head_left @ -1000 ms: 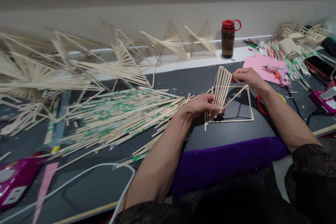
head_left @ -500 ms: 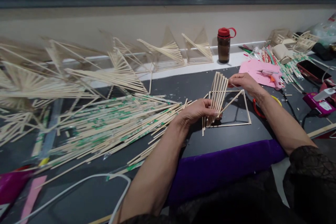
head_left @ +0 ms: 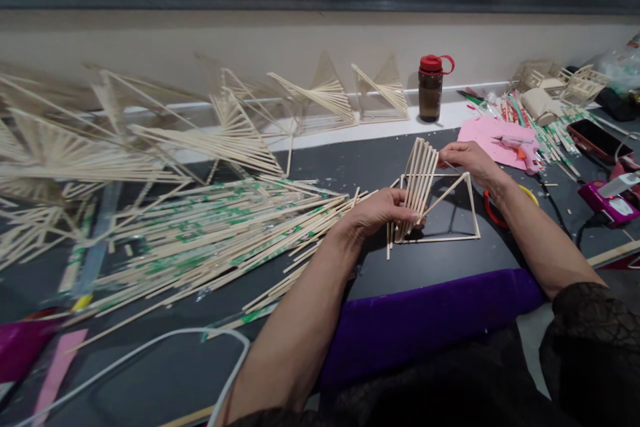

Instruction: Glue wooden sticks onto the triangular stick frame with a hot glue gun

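Observation:
A small frame of thin wooden sticks point(head_left: 450, 239) stands on the dark table in front of me, with a slanted row of several sticks on its left side. My left hand point(head_left: 393, 210) is closed around the lower end of that row, thumb across the front. At the row's upper right end my right hand point(head_left: 463, 157) pinches the end of a stick, its fingertips pressed together. Loose wooden sticks point(head_left: 270, 233), many beside green-printed wrappers, lie spread to the left of the frame.
Finished-looking fanned stick models point(head_left: 320, 103) line the wall. A red-lidded bottle point(head_left: 431, 90) stands behind my hands. On the right are a glue gun point(head_left: 520, 147) on a pink sheet point(head_left: 477, 133), a phone point(head_left: 600, 140) and a magenta device point(head_left: 609, 203). A white cable point(head_left: 150, 340) curves at front left.
The view has shifted slightly. Both hands keep the same hold on the stick frame, with hardly any movement.

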The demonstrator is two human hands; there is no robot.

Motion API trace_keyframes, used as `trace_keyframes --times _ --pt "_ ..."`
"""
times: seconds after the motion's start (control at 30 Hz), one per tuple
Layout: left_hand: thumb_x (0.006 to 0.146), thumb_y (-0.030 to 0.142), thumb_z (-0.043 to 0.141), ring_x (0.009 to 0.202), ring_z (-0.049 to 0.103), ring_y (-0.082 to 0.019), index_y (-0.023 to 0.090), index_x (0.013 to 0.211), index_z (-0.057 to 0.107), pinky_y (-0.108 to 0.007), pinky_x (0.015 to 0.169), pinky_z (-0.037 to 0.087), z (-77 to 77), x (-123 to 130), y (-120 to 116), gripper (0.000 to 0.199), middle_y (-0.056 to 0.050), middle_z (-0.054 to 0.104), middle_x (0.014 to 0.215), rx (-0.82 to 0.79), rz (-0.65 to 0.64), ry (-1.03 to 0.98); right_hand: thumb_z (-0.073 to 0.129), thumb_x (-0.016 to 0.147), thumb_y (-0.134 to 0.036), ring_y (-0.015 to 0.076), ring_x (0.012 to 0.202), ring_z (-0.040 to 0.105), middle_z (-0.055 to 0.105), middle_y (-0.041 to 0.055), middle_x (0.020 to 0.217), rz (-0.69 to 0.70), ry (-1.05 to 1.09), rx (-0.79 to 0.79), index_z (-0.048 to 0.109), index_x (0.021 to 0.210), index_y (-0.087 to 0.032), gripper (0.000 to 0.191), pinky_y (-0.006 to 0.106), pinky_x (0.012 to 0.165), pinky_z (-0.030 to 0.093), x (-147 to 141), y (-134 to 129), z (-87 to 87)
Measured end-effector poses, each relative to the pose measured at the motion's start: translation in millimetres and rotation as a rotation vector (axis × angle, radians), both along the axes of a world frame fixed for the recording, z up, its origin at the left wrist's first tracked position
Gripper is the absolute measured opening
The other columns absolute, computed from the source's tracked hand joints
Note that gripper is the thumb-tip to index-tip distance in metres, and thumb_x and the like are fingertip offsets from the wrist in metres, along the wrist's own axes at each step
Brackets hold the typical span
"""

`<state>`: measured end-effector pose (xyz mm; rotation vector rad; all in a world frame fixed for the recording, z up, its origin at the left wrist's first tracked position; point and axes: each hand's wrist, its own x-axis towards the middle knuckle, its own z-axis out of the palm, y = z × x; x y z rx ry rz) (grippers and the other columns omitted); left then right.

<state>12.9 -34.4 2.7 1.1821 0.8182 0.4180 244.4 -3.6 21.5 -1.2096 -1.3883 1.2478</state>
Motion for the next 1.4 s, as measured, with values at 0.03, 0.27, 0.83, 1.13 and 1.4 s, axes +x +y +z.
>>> trace_keyframes --times 0.03,0.27,0.83,1.13,1.4 --pt "0.05 0.023 0.085 0.057 0.062 -0.015 0.012 0.068 0.071 -0.028 0.059 0.048 0.0 0.0 0.1 0.026 -0.008 0.071 0.065 0.003 -0.009 0.001 0.07 0.065 -0.03 0.0126 0.068 0.06 0.068 0.0017 0.066 -0.006 0.003 -0.006 0.069 0.062 -0.017 0.014 0.029 0.075 0.047 -0.5 -0.2 0.7" --pt "0.054 0.024 0.085 0.061 0.064 -0.015 0.012 0.071 0.071 -0.029 0.063 0.049 -1.1 -1.1 0.9 0.025 -0.008 0.071 0.068 0.012 -0.038 -0.002 0.074 0.061 -0.034 0.0137 0.066 0.059 0.068 0.002 0.065 -0.022 0.003 0.003 0.068 0.061 -0.018 0.018 0.028 0.071 0.046 -1.4 -1.9 2.1" --pt "0.053 0.027 0.086 0.061 0.064 -0.015 0.01 0.074 0.071 -0.03 0.063 0.048 -4.6 -2.4 3.8 0.031 -0.008 0.072 0.071 0.038 -0.064 -0.004 0.074 0.068 -0.052 0.0164 0.074 0.065 0.074 0.0039 0.077 0.04 0.009 0.067 0.078 0.071 -0.019 0.033 0.03 0.076 0.049 6.8 -1.8 -6.4" --pt "0.054 0.026 0.085 0.062 0.064 -0.015 0.011 0.073 0.071 -0.029 0.064 0.049 -1.5 -1.2 2.3 0.028 -0.007 0.072 0.069 0.05 -0.06 -0.005 0.082 0.061 -0.047 0.0122 0.064 0.058 0.07 0.0014 0.067 0.017 0.064 0.053 0.074 0.066 -0.018 0.031 0.027 0.069 0.046 1.5 -1.1 -7.1" --pt "0.056 0.026 0.084 0.06 0.063 -0.014 0.011 0.074 0.07 -0.028 0.061 0.048 -4.4 -1.9 2.8 0.028 -0.006 0.071 0.068 0.049 -0.064 -0.008 0.082 0.06 -0.048 0.0133 0.066 0.059 0.069 0.0021 0.067 0.033 0.069 0.042 0.073 0.065 -0.019 0.031 0.028 0.07 0.047 1.7 1.3 -9.1"
